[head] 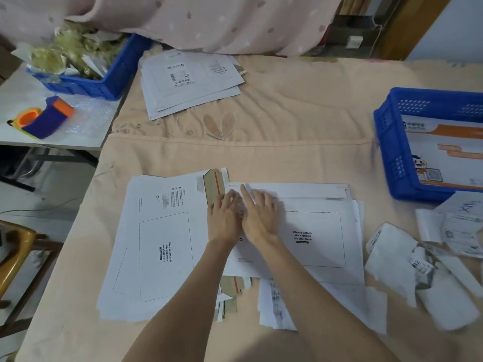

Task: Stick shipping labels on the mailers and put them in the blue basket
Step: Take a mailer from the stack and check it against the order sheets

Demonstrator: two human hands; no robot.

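A white cardboard mailer (313, 239) printed "Please attach sto express waybill here" lies on top of a stack in front of me, its flap folded along the far edge. My right hand (257, 215) presses flat on the mailer's left end, index finger stretched to the flap. My left hand (224, 218) rests beside it with fingers curled at the mailer's edge; what it grips, if anything, is hidden. Another white mailer (156, 244) lies turned sideways at the left, its brown flap with a red strip open. The blue basket (392, 152) at the right holds an orange-and-white mailer.
Several labelled mailers (188, 82) lie stacked at the far side of the beige-covered table (300, 121). Loose labels and backing paper (418, 262) are scattered at the right. A second blue crate (109, 74) with scraps and a tape dispenser (44, 118) stand on a side table at the left.
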